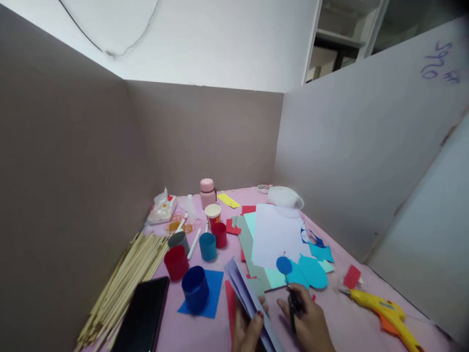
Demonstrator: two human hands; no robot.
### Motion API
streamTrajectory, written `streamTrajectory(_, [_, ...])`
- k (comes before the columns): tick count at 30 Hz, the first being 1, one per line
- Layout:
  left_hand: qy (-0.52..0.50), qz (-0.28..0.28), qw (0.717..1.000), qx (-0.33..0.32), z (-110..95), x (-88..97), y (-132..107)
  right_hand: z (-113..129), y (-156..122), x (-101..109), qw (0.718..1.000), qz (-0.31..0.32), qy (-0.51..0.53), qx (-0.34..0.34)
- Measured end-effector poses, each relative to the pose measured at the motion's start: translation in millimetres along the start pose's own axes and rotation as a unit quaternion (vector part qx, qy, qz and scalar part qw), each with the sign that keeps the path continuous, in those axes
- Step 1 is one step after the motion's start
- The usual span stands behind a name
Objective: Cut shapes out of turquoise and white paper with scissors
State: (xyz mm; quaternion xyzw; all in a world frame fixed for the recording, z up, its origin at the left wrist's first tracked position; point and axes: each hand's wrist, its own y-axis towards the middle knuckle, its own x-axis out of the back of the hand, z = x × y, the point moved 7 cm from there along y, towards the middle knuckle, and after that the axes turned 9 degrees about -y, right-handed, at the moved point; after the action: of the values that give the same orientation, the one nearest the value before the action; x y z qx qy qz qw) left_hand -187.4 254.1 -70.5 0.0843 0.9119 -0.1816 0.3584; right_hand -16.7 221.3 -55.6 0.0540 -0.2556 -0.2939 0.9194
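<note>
My left hand is closed around a folded sheet of pale lilac paper, its thumb pressed on the near face. In my right hand is a pair of black-handled scissors, their blades apart from the folded paper. The scissors point toward a dark blue paper circle; whether they touch it I cannot tell. Light blue cut paper pieces lie just beyond my right hand. Left of the folded paper, a dark blue paper ring stands on a blue sheet.
Thin wooden sticks and a black phone lie at left. Red rings, a teal ring and a paper cup stand behind. A white sheet lies ahead; a yellow glue gun rests at right. Partitions surround the table.
</note>
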Motion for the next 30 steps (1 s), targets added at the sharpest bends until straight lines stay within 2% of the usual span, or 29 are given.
streamTrajectory(2, [-0.001,0.002,1.000,-0.015,-2.5,-6.5,-7.9,5.1,-2.5,5.1,0.999,0.032,0.005,0.000])
streamTrajectory(4, [0.020,0.013,0.998,-0.057,-13.0,-14.4,-16.7,15.6,-6.6,11.0,0.998,0.062,0.021,0.011])
streamTrajectory(6, [0.069,0.036,0.991,-0.111,-26.4,-24.5,-26.2,36.6,-12.6,14.4,0.992,0.104,0.053,0.056])
streamTrajectory(7, [0.083,0.045,0.987,-0.131,-31.7,-29.3,-30.7,51.3,-16.9,14.3,0.983,0.134,0.076,0.098])
streamTrajectory(9, [0.097,0.053,0.981,-0.162,-39.4,-37.0,-38.6,74.0,-25.5,10.2,0.965,0.200,0.097,0.137])
streamTrajectory(12, [0.087,0.035,0.978,-0.188,-45.6,-41.6,-46.9,88.2,-30.9,2.9,0.953,0.262,0.090,0.124])
streamTrajectory(16, [0.094,0.018,0.975,-0.201,-54.1,-43.9,-52.2,90.0,-22.1,7.1,0.947,0.272,0.149,0.085])
streamTrajectory(21, [0.107,0.005,0.977,-0.182,-57.9,-51.8,-42.9,81.5,-6.4,12.0,0.920,0.288,0.267,0.013])
streamTrajectory(26, [0.136,-0.006,0.976,-0.172,-45.1,-63.6,-27.1,76.7,2.9,-0.2,0.904,0.297,0.309,0.008])
streamTrajectory(30, [0.133,-0.029,0.977,-0.163,-39.0,-61.2,-21.6,70.5,6.8,-6.6,0.908,0.287,0.304,0.013])
